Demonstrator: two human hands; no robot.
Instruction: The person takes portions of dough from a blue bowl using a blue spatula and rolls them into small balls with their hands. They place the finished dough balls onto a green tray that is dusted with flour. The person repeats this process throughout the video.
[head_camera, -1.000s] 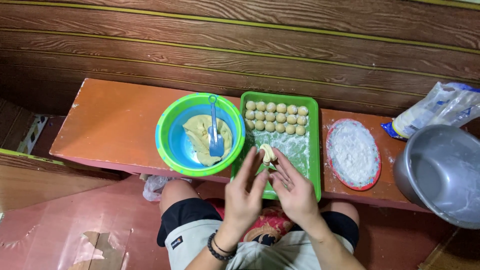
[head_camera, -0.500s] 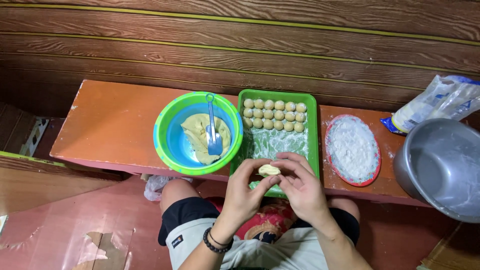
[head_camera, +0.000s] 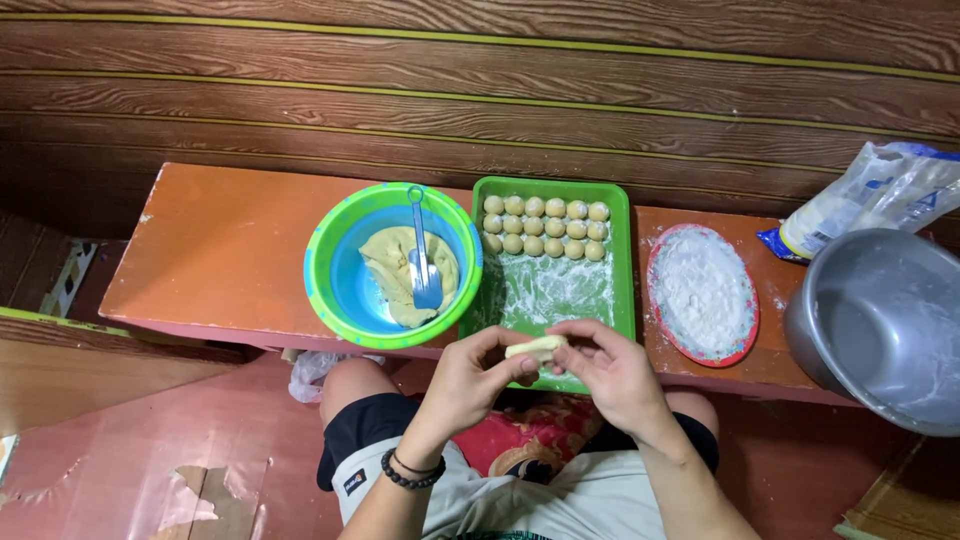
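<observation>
**Dough piece pulled back off the tray, now being pinched between both hands**

Head view, the only one there is: compared with a second ago, the small dough piece (head_camera: 535, 348) is no longer held over the floured middle of the green tray (head_camera: 622, 262). It's been drawn back toward the body and is now held at the tray's near edge, just past the front lip of the worktop (head_camera: 225, 250). It also looks flatter and more stretched than the rounder lump seen earlier, so it's probably being shaped rather than set down. Two rows of finished balls (head_camera: 545, 226) at the far end of the tray look unchanged, so nothing new has been added there.

Hand pose: the left hand (head_camera: 468, 378) is curled in from the left, thumb and fingertips closed on the left end of the dough, wrist bent slightly, a bead bracelet (head_camera: 408, 470) visible on it. The right hand (head_camera: 615, 372) is curled in from the right, fingers arched over and closed on the other end. Both are gripping the same piece, with fingertips nearly meeting above it.

Nothing else is being touched. The green-and-blue bowl (head_camera: 340, 290) with the dough mass (head_camera: 395, 270) and a fork (head_camera: 424, 255) sits left of the tray. The red plate of flour (head_camera: 703, 293) sits right of it, then the metal basin (head_camera: 880, 325) and a flour bag (head_camera: 880, 195) behind it.
</observation>
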